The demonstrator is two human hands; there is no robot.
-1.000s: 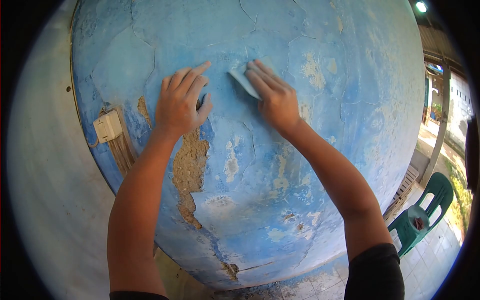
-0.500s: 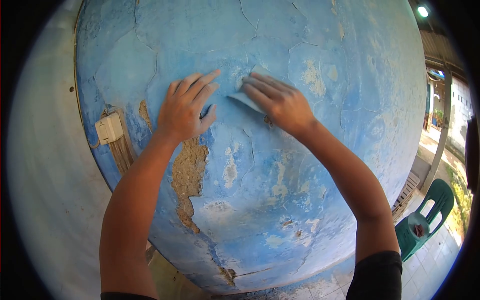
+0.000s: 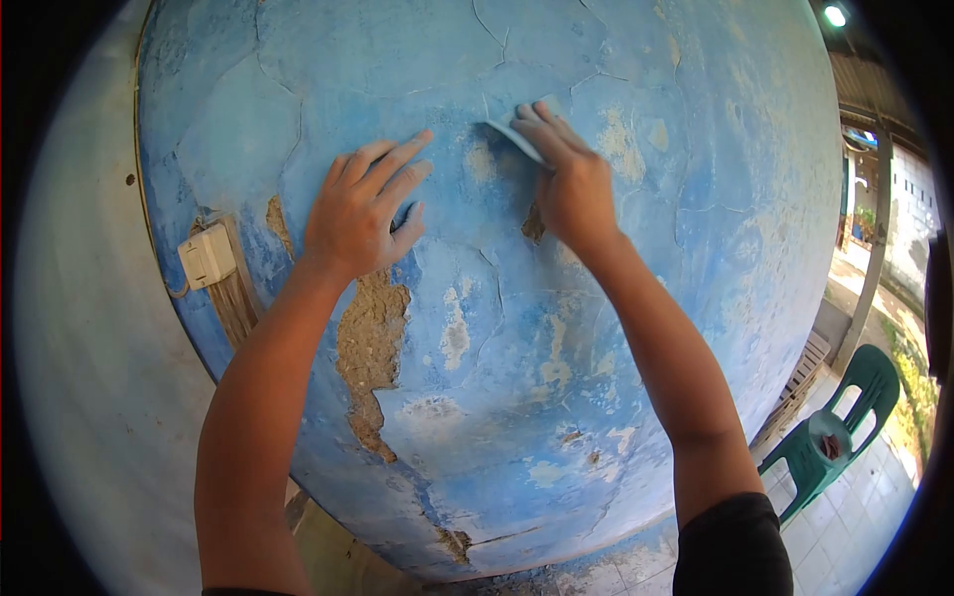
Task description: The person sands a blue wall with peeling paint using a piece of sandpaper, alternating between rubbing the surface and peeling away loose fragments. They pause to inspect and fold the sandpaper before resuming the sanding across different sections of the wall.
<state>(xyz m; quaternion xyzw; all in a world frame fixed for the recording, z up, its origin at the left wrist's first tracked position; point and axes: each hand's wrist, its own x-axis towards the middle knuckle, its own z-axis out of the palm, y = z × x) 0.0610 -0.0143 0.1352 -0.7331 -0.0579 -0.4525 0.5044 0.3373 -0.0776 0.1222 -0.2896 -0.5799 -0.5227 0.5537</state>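
A cracked, peeling blue wall point(image 3: 636, 248) fills the middle of the view. My left hand point(image 3: 366, 209) rests flat against it with fingers spread and holds nothing. To its right and slightly higher, my right hand point(image 3: 573, 179) presses a thin, pale sheet of sandpaper point(image 3: 517, 139) to the wall. Its fingers lie over the sheet, and one edge of the paper sticks out toward the left, lifted off the surface. Between the hands is a pale worn spot point(image 3: 480, 161). Just under my right hand sits a small hole point(image 3: 534, 224) in the plaster.
A white light switch point(image 3: 207, 256) is mounted on wood at the left. Bare plaster point(image 3: 373, 348) shows below my left hand. At the right, a green plastic chair point(image 3: 874, 382) carries a clear container point(image 3: 828, 437) on its seat. A slatted rack point(image 3: 795, 382) stands by the wall.
My right hand has moved up the wall with the sandpaper and turned more upright. My left hand stays at nearly the same spot. The view has shifted slightly.
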